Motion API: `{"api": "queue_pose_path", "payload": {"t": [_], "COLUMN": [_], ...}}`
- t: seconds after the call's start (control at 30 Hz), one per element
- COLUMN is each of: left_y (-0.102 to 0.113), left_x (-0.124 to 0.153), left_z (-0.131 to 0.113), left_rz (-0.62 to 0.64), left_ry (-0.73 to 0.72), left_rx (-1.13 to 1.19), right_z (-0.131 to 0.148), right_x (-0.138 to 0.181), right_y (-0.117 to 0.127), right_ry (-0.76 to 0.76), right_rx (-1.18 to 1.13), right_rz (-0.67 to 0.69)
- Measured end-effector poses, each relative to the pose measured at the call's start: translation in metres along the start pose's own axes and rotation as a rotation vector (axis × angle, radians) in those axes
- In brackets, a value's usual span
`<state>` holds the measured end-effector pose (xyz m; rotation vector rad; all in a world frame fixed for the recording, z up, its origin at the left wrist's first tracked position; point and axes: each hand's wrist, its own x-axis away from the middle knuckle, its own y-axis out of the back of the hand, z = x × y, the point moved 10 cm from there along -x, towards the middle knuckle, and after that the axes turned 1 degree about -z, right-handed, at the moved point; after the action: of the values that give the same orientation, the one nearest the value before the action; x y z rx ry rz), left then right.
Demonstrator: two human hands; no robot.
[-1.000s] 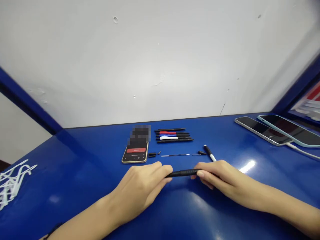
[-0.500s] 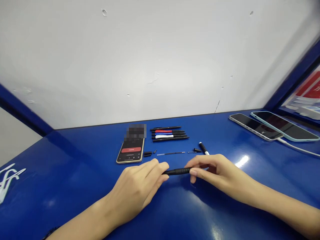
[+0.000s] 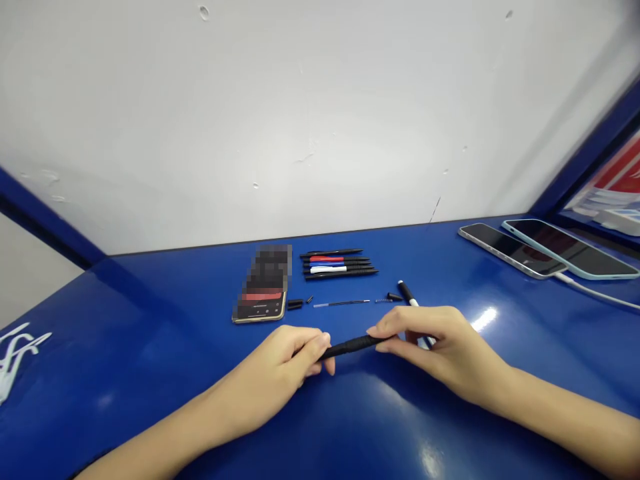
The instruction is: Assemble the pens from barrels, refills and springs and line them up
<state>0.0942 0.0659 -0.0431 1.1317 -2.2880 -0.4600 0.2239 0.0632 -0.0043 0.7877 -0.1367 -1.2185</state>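
Head view: compared with the frame half a second earlier, the left hand point(image 3: 285, 367) has rolled so that its thumb lies on the upper side of the black pen barrel point(image 3: 353, 345); the barrel now slopes, with its right end higher, and the mosaic blur covers more of the gold-edged phone point(image 3: 261, 312). The barrel is located at the centre, above the blue table point(image 3: 320, 427), between the two hands. The left hand grasps its 9 o'clock end; the right hand point(image 3: 445, 347) pinches its 3 o'clock end between thumb and fingers. Lettering on the gold-edged phone, at 10 o'clock from the barrel, is too small to read. Quantities, by direction from the barrel: at 12 o'clock, five pens point(image 3: 340, 265) in a row, with one red, one blue and one white clip among them; nearer, one refill point(image 3: 345, 303), one spring point(image 3: 383, 301), one black cone tip point(image 3: 394, 297), one short black part point(image 3: 295, 304) and one smaller black piece point(image 3: 310, 299). At 2 o'clock: one black-and-white marker point(image 3: 407, 293), partly behind the right hand; farther out, one silver phone point(image 3: 510, 250) with one white cable point(image 3: 595, 290), and one light-blue-cased phone point(image 3: 570, 249). At 9 o'clock: white strips point(image 3: 10, 365), too overlapped to count.
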Motion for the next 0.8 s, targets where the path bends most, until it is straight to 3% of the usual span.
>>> {"api": "queue_pose_path", "payload": {"t": [0.13, 0.3, 0.43, 0.6, 0.8], "left_y": [-0.009, -0.007, -0.002, 0.006, 0.009], "left_x": [0.001, 0.0, -0.001, -0.002, -0.004], "left_z": [0.001, 0.001, 0.002, -0.003, -0.003], "left_rz": [0.093, 0.074, 0.034, -0.024, -0.061], "left_ry": [0.018, 0.031, 0.027, -0.046, -0.083], "left_rx": [0.119, 0.116, 0.072, 0.023, -0.02], "right_z": [0.008, 0.013, 0.005, -0.004, 0.006], "right_x": [0.001, 0.001, 0.0, 0.0, 0.001], "right_y": [0.002, 0.007, 0.013, -0.001, -0.009], "right_ry": [0.096, 0.186, 0.112, -0.021, 0.08], "right_rx": [-0.004, -0.019, 0.028, 0.081, 0.127], "right_rz": [-0.023, -0.053, -0.082, 0.035, 0.073]}}
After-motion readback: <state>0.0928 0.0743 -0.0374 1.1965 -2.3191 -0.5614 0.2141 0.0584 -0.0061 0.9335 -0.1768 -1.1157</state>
